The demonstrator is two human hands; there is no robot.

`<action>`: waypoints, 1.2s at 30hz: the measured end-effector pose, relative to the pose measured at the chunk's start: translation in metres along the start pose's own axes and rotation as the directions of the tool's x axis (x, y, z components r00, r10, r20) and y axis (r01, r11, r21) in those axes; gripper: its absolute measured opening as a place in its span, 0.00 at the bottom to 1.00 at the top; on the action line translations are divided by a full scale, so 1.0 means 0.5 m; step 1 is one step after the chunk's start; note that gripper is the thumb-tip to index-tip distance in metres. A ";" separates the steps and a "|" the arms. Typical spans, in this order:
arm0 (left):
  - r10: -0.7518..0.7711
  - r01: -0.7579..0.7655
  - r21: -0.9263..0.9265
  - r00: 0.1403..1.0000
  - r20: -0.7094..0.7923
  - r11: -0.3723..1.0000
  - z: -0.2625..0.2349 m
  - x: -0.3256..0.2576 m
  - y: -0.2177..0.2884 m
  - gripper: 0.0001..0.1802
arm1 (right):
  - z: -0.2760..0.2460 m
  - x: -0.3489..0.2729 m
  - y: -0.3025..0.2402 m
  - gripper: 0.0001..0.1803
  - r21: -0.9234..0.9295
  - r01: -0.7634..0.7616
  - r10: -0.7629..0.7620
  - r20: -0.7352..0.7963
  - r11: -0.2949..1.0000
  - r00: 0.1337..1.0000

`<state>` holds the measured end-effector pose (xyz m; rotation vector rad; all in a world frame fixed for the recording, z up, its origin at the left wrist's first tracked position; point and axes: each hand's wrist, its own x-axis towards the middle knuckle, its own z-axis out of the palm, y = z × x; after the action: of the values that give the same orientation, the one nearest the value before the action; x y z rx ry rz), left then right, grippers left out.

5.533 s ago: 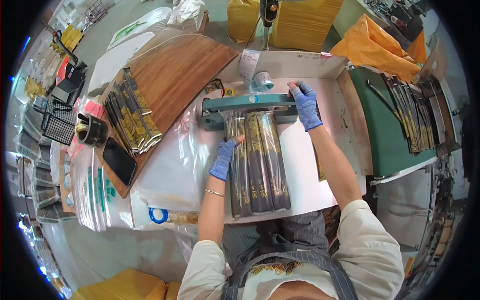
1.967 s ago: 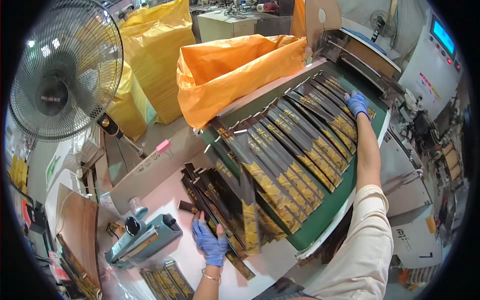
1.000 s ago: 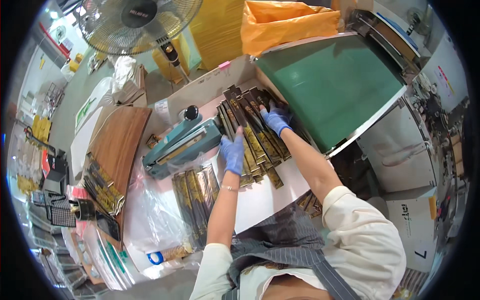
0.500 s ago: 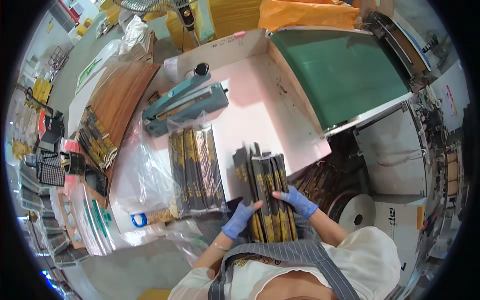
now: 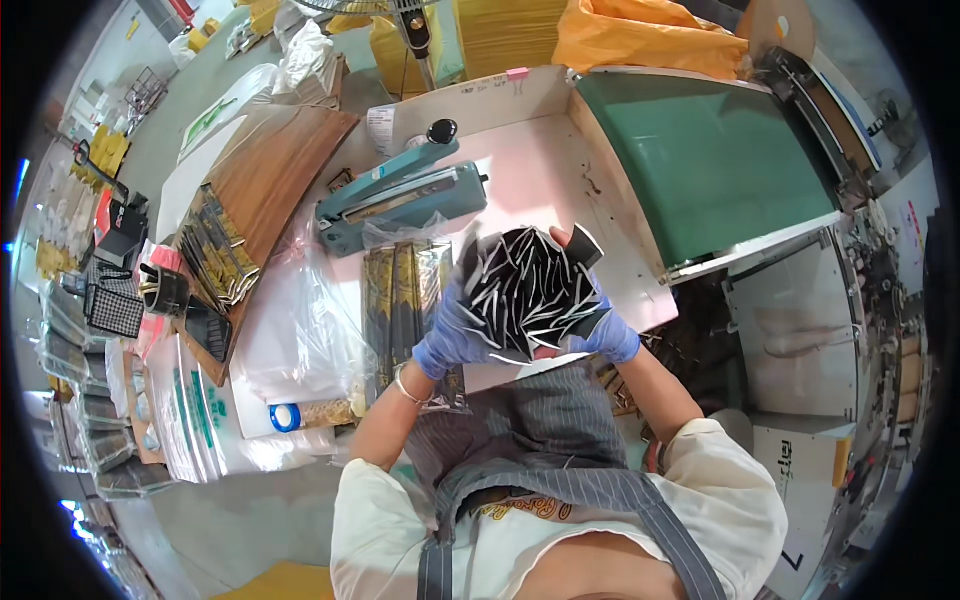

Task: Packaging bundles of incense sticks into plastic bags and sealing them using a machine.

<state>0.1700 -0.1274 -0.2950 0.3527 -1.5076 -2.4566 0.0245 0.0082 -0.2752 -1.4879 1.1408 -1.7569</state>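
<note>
Between both hands stands a thick bundle of slim black packets, its many pale-edged ends facing up. My left hand, in a blue-violet glove, is closed round the bundle's left side. From the right, my right hand, gloved alike, wraps it, with a bare thumb tip showing at the top. One packet at the upper right leans out from the others. Partly behind my left hand lies a flat row of black-and-gold packets in clear plastic.
Beyond the row is a teal hand-lever bag sealer. Clear plastic bags and a blue-cored tape roll lie left. More packets rest on a brown wooden board. A green-topped surface rises at right.
Both hands have raised the bundle and moved it away from my body. It has tipped from showing its black-and-gold faces to showing its ends. The view has shifted slightly.
</note>
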 end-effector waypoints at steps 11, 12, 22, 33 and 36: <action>0.505 -0.537 0.141 0.837 0.210 0.832 0.024 0.025 0.049 0.76 | 0.009 0.098 -0.056 0.54 -0.157 0.213 -0.201 0.093 0.964 0.975; 0.510 -0.534 0.356 0.844 0.167 0.767 0.025 0.011 0.049 0.71 | 0.019 0.098 -0.059 0.46 -0.209 0.216 -0.198 0.103 0.954 0.975; -0.270 0.159 -0.574 0.956 -0.114 0.804 0.060 -0.223 -0.030 0.30 | 0.130 0.107 -0.001 0.26 0.148 -0.634 0.488 0.514 0.759 0.705; 0.867 0.504 0.863 0.414 -0.279 0.037 -0.299 -0.413 -0.013 0.18 | 0.307 0.089 0.079 0.12 0.259 -0.699 0.424 0.640 0.667 0.641; 0.663 0.527 0.848 0.655 -0.363 -0.055 -0.285 -0.400 0.017 0.33 | 0.369 0.085 0.142 0.14 0.113 -0.711 0.473 0.673 0.694 0.569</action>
<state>0.4056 -0.1856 -0.3337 1.2732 -2.3258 -0.0896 0.1863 -0.1069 -0.3126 -1.0827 0.7675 -0.8375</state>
